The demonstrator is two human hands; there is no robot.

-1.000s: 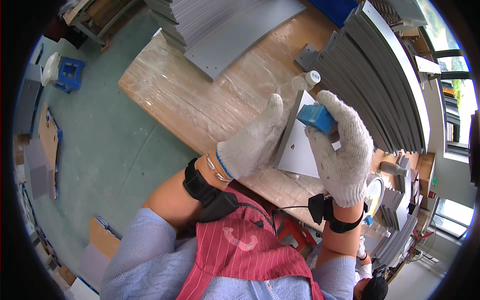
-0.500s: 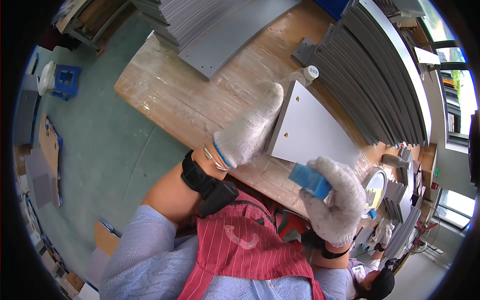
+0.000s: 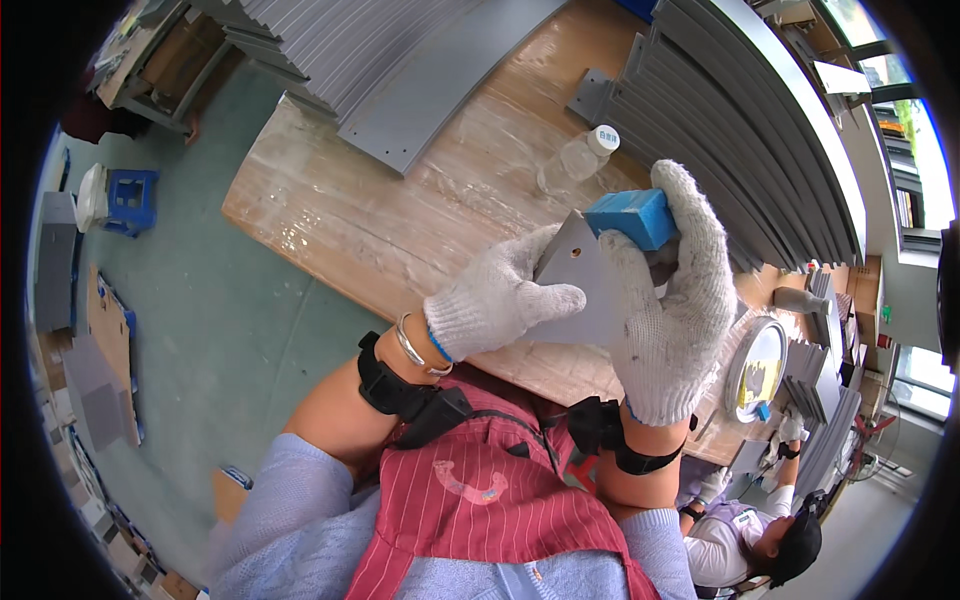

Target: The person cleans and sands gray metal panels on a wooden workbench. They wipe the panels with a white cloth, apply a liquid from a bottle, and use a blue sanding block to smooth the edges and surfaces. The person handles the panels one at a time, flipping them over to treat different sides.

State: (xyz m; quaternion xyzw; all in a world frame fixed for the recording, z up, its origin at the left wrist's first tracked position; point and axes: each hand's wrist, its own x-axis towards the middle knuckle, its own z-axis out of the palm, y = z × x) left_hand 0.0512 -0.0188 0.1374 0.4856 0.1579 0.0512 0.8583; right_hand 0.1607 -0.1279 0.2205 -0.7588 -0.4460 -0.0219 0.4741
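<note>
My left hand (image 3: 497,297), in a white knit glove, grips the lower left edge of a small grey metal panel (image 3: 580,285) with small holes, lifted and tilted above the wooden workbench (image 3: 370,220). My right hand (image 3: 668,300), also gloved, holds a blue block (image 3: 632,216) pressed against the panel's upper right corner. Both forearms wear black wrist straps. The panel's right part is hidden behind my right hand.
A clear plastic bottle with a white cap (image 3: 580,156) lies on the bench behind the panel. Stacks of long grey metal sheets (image 3: 720,130) line the far and right sides. A round tin (image 3: 755,368) sits at right. Another person (image 3: 760,530) works at lower right.
The panel lay flat on the bench half a second ago; now it is lifted and tilted in my left hand. My right hand with the blue block has moved up onto its top edge.
</note>
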